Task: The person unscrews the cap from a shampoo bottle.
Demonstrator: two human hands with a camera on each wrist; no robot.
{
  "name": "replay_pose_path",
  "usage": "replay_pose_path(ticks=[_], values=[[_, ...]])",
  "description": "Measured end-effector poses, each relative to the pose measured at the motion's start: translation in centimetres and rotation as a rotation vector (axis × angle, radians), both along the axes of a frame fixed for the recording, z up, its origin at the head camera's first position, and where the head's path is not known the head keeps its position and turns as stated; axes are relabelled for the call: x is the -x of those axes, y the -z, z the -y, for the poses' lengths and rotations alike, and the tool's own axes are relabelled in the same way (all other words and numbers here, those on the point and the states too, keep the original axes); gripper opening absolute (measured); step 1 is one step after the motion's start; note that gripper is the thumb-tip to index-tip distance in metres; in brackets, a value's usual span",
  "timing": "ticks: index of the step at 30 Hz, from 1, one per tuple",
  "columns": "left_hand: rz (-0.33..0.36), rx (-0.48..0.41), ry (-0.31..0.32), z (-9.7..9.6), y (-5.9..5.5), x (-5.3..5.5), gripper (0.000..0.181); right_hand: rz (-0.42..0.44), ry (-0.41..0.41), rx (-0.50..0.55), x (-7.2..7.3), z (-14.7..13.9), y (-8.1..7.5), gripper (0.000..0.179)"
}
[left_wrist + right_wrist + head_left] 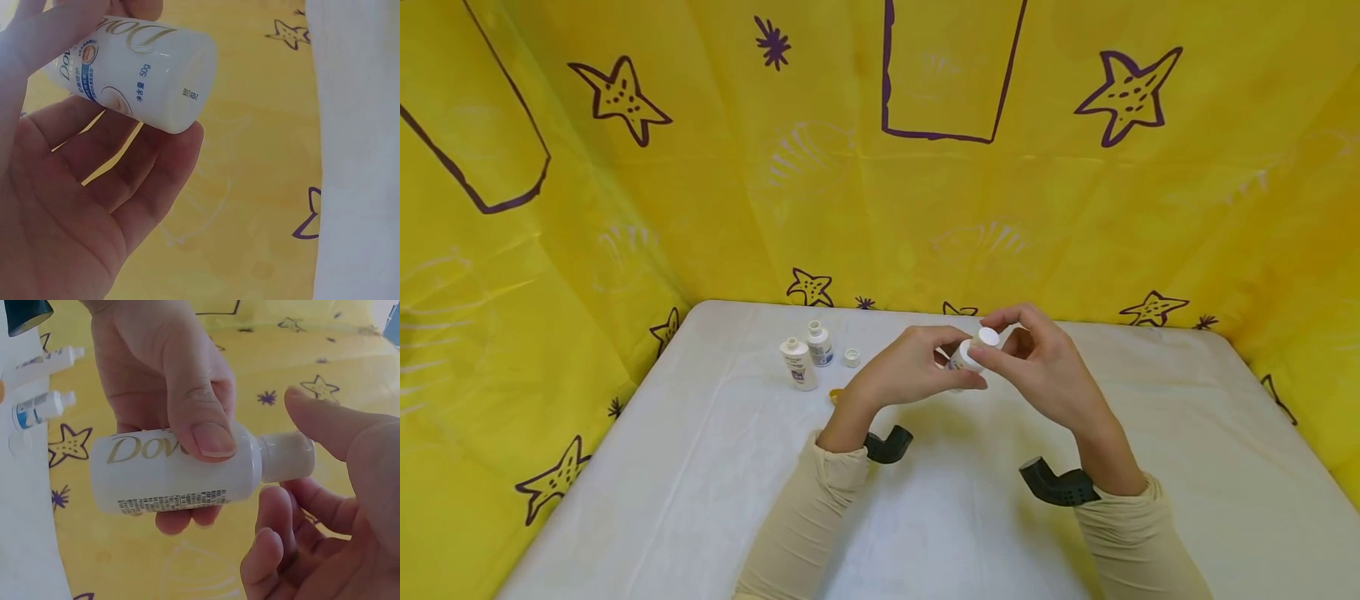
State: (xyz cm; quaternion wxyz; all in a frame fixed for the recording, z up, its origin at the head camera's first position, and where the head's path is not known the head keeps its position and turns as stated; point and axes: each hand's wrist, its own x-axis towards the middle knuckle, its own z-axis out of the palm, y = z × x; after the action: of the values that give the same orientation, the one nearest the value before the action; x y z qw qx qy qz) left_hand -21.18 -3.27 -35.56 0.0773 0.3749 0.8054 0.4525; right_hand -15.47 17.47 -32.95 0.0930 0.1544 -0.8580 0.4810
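A small white Dove bottle (pixel 175 481) is raised above the table, tilted in the head view. My left hand (pixel 906 371) grips its body, thumb on one side and fingers on the other. At its neck sits a white cap (pixel 290 456). The thumb and fingers of my right hand (pixel 1052 379) are curled about that cap, fingertips at its side; how firmly they press is hard to tell. From the left wrist, the bottle's printed label and base (pixel 194 87) show, and the cap end is hidden.
Two uncapped white bottles, one nearer (pixel 800 367) and one farther (pixel 820 346), stand on the white table (pixel 715 467) to the left. Beside them lies a loose white cap (pixel 852 357). An orange piece (pixel 835 396) is partly hidden behind my left wrist. Yellow patterned cloth surrounds the table.
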Motion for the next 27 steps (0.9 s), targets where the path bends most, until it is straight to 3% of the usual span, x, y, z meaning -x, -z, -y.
replay_pose_path(ticks=[6,11,16,20,27], values=[[-0.021,0.005,0.001,-0.09,0.02,-0.08,0.029,-0.018,0.025,-0.009,0.10,-0.05,0.33,0.025],[-0.042,0.023,-0.009,0.22,-0.13,-0.04,0.026,-0.104,-0.041,-0.017,0.21,-0.05,0.47,0.023],[-0.040,0.036,-0.021,0.48,-0.29,0.11,0.027,-0.164,-0.114,-0.046,0.17,-0.17,0.36,0.036],[-0.029,0.027,-0.025,0.49,-0.29,0.22,0.030,-0.195,-0.126,-0.063,0.09,-0.28,0.09,0.040],[-0.015,0.026,-0.017,0.19,-0.09,0.15,0.026,-0.145,-0.102,-0.041,-0.01,-0.53,0.12,0.043]])
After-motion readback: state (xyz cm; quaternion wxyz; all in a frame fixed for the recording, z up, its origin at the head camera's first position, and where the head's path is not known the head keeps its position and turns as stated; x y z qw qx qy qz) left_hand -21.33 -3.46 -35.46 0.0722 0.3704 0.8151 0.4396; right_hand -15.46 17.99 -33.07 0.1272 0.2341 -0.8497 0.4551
